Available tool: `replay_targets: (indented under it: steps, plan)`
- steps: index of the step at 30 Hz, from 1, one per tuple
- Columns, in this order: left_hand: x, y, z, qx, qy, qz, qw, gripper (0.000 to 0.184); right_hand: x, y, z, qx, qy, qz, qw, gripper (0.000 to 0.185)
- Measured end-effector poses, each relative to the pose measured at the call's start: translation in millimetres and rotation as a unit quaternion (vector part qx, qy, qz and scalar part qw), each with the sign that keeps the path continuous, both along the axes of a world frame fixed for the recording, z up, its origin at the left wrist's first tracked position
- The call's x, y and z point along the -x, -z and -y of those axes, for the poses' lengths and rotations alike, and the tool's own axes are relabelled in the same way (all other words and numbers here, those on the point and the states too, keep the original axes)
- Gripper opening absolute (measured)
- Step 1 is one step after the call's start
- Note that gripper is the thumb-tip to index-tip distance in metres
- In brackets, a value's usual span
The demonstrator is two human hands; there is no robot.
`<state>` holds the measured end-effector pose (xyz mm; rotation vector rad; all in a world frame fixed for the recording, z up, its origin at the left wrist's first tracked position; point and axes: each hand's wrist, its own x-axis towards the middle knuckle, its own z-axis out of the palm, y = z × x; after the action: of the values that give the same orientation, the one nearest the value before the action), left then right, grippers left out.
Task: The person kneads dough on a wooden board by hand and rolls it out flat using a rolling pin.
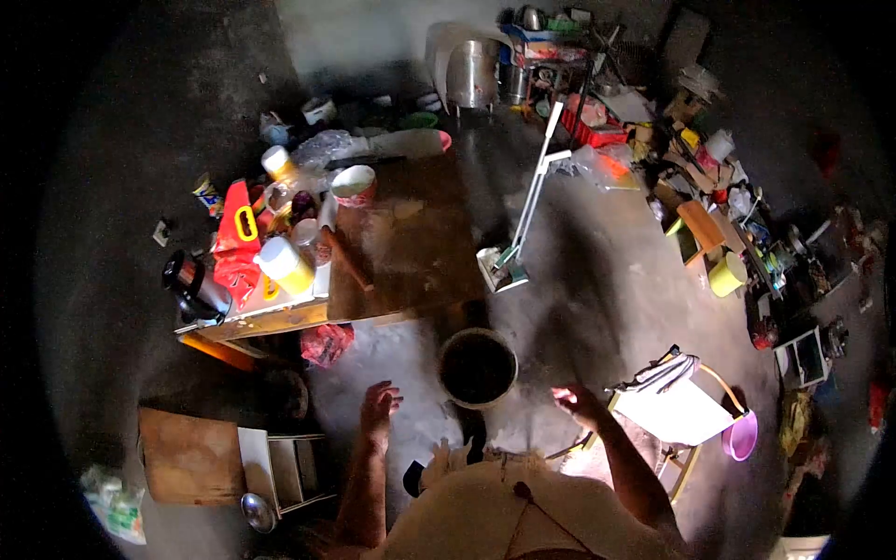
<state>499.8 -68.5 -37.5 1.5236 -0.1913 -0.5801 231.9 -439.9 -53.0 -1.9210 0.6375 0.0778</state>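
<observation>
Dim room, this — its edges sink into darkness around me; a pale wall (359, 37) shows at the far end; light falls in patches over the grey floor (653, 294), long shadows crossing it; a brown wooden table (420, 233) stands left of the middle.

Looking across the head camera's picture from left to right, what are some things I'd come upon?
Black-and-silver jug → white-and-yellow container → person's left hand → round bucket → person's right hand → purple basin.
</observation>
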Motion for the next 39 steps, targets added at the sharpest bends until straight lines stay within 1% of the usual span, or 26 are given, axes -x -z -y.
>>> replay_targets:
  steps: [2,3,4,6,7,8,9,12,13,15,17,18,20,22,24,25,26,28,30,31,32,34,35,37,38,39]
  plan:
    - [-10,-9,18,0.033,-0.045,0.014,0.998,0.038,-32,-43,19,0.068,-0.041,-0.031,0.996,0.033]
    - [-23,3,25,0.065,-0.055,-0.013,0.996,0.038,-44,-44,31,0.037,-0.021,-0.036,0.998,0.034]
    - [-29,15,28,0.06,-0.055,-0.019,0.996,0.038,-52,-45,45,0.016,-0.006,-0.031,0.999,0.034]
    - [-37,0,51,0.077,-0.089,-0.002,0.993,0.038,-67,-40,79,0.032,-0.021,-0.02,0.999,0.034]
    - [-37,-15,67,0.074,-0.092,-0.005,0.993,0.038,-76,-37,99,0.015,-0.016,-0.043,0.999,0.035]
    - [-34,-33,84,0.066,-0.12,-0.007,0.991,0.037,-83,-36,116,-0.032,0.008,-0.022,0.999,0.037]
    - [-36,-42,101,0.06,-0.147,-0.008,0.987,0.037,-91,-31,138,-0.036,0.011,-0.014,0.999,0.037]
    - [-48,-31,138,0.048,-0.19,-0.01,0.98,0.036,-117,-20,215,-0.086,0.023,0.004,0.996,0.034]
    - [-50,-40,157,0.046,-0.197,-0.009,0.979,0.036,-128,-13,242,-0.093,0.031,0.002,0.995,0.034]
    - [-48,-61,196,0.018,-0.274,0.006,0.962,0.033,-148,-6,301,-0.105,0.026,-0.003,0.994,0.033]
    - [-48,-63,232,0.005,-0.317,0.02,0.948,0.031,-173,-5,356,-0.06,0.014,-0.021,0.998,0.033]
    - [-47,-67,248,-0.002,-0.351,0.033,0.936,0.03,-181,-3,385,-0.068,-0.003,-0.021,0.997,0.033]
    - [-49,-75,278,0.006,-0.401,0.025,0.916,0.03,-194,12,440,-0.021,-0.02,0.06,0.998,0.033]
    - [-62,-83,307,-0.022,-0.367,0.04,0.929,0.031,-207,9,476,-0.116,0.036,0.082,0.989,0.031]
    - [-76,-90,329,-0.058,-0.362,0.043,0.929,0.033,-221,0,503,-0.01,0.013,0.056,0.998,0.03]
    - [-80,-94,339,-0.05,-0.374,0.05,0.925,0.033,-230,31,523,0.059,-0.002,0.035,0.998,0.028]
    - [-85,-96,346,-0.043,-0.384,0.057,0.921,0.034,-236,62,537,0.066,-0.044,0.093,0.993,0.028]
    - [-93,-96,355,-0.046,-0.422,0.037,0.905,0.035,-272,55,532,0.041,-0.103,0.05,0.993,0.033]
    - [-99,-95,355,-0.056,-0.441,0.032,0.895,0.035,-316,98,531,0.053,-0.232,0.021,0.971,0.038]
    - [-105,-88,350,-0.056,-0.449,0.029,0.891,0.036,-345,86,504,-0.017,-0.263,0.015,0.965,0.037]
    - [-116,-82,345,-0.054,-0.462,0.026,0.885,0.036,-375,69,474,-0.086,-0.29,0.003,0.953,0.036]
    - [-134,-71,332,-0.058,-0.465,0.067,0.881,0.037,-412,-57,384,-0.186,-0.307,0.037,0.933,0.032]
    - [-146,-69,328,-0.063,-0.466,0.068,0.88,0.038,-432,-111,348,-0.071,-0.361,0.028,0.929,0.03]
    - [-185,-55,311,-0.073,-0.463,0.083,0.879,0.04,-479,-81,318,-0.017,-0.483,0.176,0.858,0.029]
    - [-205,-39,302,-0.128,-0.46,0.106,0.872,0.04,-496,-90,301,-0.007,-0.493,0.177,0.852,0.029]
    - [-225,-26,297,-0.128,-0.466,0.12,0.867,0.041,-509,-101,280,-0.002,-0.494,0.179,0.851,0.03]
